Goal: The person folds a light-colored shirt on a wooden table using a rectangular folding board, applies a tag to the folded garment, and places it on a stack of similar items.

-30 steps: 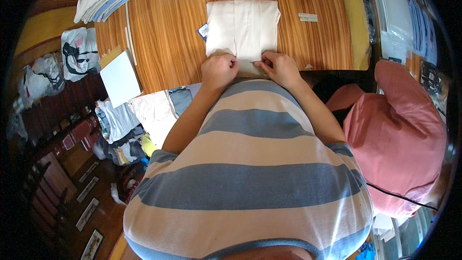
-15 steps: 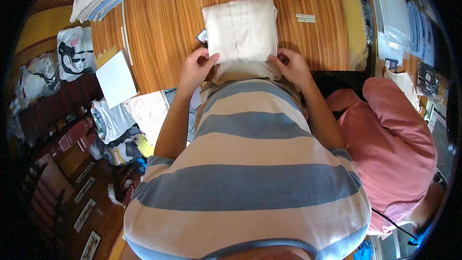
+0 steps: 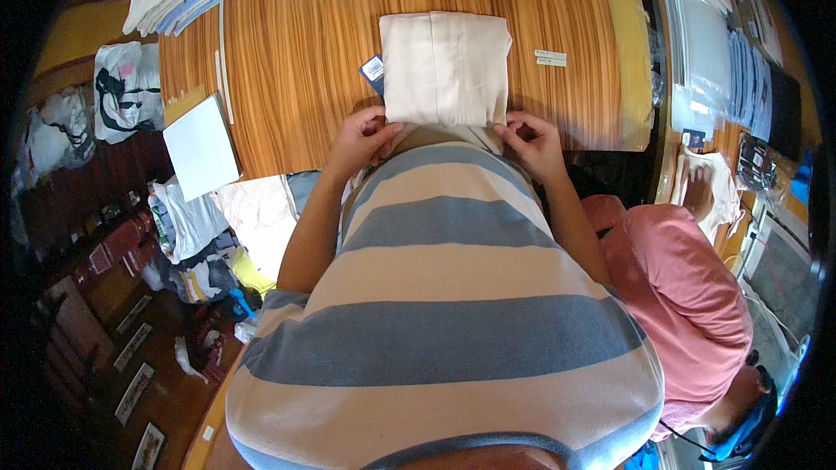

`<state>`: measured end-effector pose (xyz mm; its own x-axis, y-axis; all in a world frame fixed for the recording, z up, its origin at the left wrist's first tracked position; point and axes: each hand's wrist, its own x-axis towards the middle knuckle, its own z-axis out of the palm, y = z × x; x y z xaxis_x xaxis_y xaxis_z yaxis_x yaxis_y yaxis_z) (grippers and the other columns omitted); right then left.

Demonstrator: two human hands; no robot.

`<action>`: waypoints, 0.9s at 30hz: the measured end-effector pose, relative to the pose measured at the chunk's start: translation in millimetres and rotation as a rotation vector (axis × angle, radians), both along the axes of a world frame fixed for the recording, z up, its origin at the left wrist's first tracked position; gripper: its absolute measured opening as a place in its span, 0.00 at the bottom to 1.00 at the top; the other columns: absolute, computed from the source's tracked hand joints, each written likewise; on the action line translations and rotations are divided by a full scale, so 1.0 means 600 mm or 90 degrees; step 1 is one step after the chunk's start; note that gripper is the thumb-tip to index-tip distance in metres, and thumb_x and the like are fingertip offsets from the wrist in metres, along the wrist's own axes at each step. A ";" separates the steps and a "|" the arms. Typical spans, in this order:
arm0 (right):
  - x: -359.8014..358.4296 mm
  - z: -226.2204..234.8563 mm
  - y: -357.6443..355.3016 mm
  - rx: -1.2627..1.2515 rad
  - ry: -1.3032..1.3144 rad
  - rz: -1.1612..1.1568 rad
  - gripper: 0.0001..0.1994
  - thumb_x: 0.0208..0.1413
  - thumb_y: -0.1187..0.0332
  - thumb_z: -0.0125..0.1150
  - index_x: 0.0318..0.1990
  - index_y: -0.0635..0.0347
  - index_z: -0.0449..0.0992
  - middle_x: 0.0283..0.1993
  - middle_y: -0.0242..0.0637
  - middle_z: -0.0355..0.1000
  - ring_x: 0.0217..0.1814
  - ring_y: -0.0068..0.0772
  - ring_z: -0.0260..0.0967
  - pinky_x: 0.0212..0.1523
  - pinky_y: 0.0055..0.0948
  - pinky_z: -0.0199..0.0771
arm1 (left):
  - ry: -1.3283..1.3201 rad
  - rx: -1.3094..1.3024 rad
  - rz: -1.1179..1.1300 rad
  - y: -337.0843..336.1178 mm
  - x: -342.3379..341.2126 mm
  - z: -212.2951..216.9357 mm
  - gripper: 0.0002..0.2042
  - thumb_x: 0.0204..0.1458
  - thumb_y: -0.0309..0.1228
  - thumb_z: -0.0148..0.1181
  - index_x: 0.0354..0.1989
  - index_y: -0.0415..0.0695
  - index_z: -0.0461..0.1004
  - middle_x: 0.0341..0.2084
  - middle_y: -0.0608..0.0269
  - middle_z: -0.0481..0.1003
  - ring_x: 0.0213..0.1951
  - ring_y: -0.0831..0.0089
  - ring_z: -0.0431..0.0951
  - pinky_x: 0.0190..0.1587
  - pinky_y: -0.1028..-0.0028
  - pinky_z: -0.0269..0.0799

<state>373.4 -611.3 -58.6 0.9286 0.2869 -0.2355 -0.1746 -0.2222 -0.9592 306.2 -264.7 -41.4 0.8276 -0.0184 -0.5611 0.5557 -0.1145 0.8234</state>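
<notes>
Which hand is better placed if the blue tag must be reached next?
Left, I'd judge. The blue tag sticks out past the left edge of the folded cloth, closer to the left hand, by the near-left corner. The right hand is by the near-right corner.

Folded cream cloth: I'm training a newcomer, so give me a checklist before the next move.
1. Left hand at the cloth's near left corner: ok.
2. Right hand at its near right corner: ok.
3. Firm pinch by both: cannot tell.
4. Blue tag tucked out of sight: not ok, sticks out left.
5. Paper strips apart from the cloth: ok, to the right.
6. Underside smooth: cannot tell, hidden.
</notes>
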 end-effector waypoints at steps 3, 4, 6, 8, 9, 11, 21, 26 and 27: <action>0.039 0.020 -0.005 -0.224 -0.125 0.195 0.12 0.59 0.62 0.75 0.40 0.63 0.85 0.32 0.43 0.77 0.33 0.42 0.77 0.36 0.35 0.77 | -0.024 0.060 -0.094 0.017 0.013 -0.017 0.07 0.64 0.30 0.67 0.45 0.39 0.82 0.22 0.70 0.76 0.21 0.83 0.70 0.22 0.77 0.65; 0.038 0.022 -0.002 -0.243 -0.114 0.210 0.12 0.59 0.62 0.75 0.39 0.63 0.85 0.32 0.44 0.77 0.33 0.43 0.77 0.36 0.36 0.77 | -0.021 0.070 -0.101 0.027 0.005 -0.039 0.08 0.64 0.28 0.66 0.47 0.39 0.81 0.24 0.69 0.77 0.25 0.83 0.72 0.26 0.76 0.69; 0.033 0.023 0.001 -0.284 -0.091 0.230 0.13 0.58 0.61 0.75 0.37 0.65 0.83 0.32 0.45 0.77 0.34 0.44 0.77 0.36 0.38 0.76 | -0.010 0.083 -0.119 0.038 0.007 -0.051 0.08 0.64 0.28 0.66 0.48 0.38 0.81 0.27 0.69 0.79 0.30 0.83 0.75 0.32 0.76 0.73; 0.026 0.029 -0.001 -0.278 -0.033 0.226 0.13 0.58 0.62 0.75 0.36 0.64 0.83 0.34 0.44 0.77 0.35 0.45 0.77 0.37 0.40 0.78 | 0.011 0.093 -0.131 0.042 -0.001 -0.046 0.08 0.64 0.28 0.67 0.48 0.38 0.81 0.30 0.69 0.80 0.33 0.83 0.75 0.36 0.75 0.75; 0.025 0.032 -0.001 -0.275 -0.004 0.223 0.12 0.58 0.62 0.75 0.36 0.64 0.83 0.34 0.44 0.77 0.35 0.46 0.77 0.38 0.41 0.78 | -0.036 0.126 -0.149 0.043 -0.006 -0.044 0.09 0.63 0.29 0.67 0.47 0.38 0.81 0.30 0.68 0.80 0.32 0.81 0.76 0.36 0.74 0.75; 0.028 0.048 0.004 -0.285 -0.207 0.214 0.11 0.57 0.64 0.74 0.36 0.63 0.83 0.36 0.42 0.77 0.37 0.47 0.78 0.39 0.43 0.79 | -0.129 0.189 -0.189 0.042 -0.008 -0.026 0.09 0.62 0.30 0.68 0.47 0.39 0.82 0.31 0.66 0.82 0.31 0.78 0.78 0.36 0.72 0.76; 0.010 0.015 -0.018 -0.281 -0.231 0.265 0.06 0.56 0.68 0.72 0.35 0.61 0.83 0.36 0.42 0.75 0.41 0.49 0.78 0.42 0.44 0.80 | -0.139 0.266 -0.220 0.051 -0.014 -0.027 0.09 0.56 0.32 0.71 0.43 0.46 0.82 0.31 0.59 0.81 0.32 0.57 0.82 0.33 0.61 0.78; 0.022 0.050 -0.009 -0.304 -0.339 0.252 0.07 0.56 0.67 0.73 0.35 0.60 0.83 0.37 0.42 0.75 0.42 0.49 0.77 0.42 0.45 0.79 | -0.321 0.490 -0.378 0.046 -0.001 0.028 0.07 0.58 0.33 0.69 0.39 0.43 0.83 0.31 0.59 0.81 0.34 0.55 0.83 0.35 0.58 0.79; 0.028 0.051 -0.007 -0.306 -0.410 0.252 0.07 0.56 0.68 0.73 0.36 0.60 0.83 0.37 0.42 0.75 0.43 0.50 0.77 0.41 0.45 0.79 | -0.344 0.490 -0.381 0.047 0.001 0.023 0.07 0.58 0.33 0.69 0.39 0.43 0.83 0.31 0.58 0.81 0.34 0.55 0.83 0.35 0.58 0.78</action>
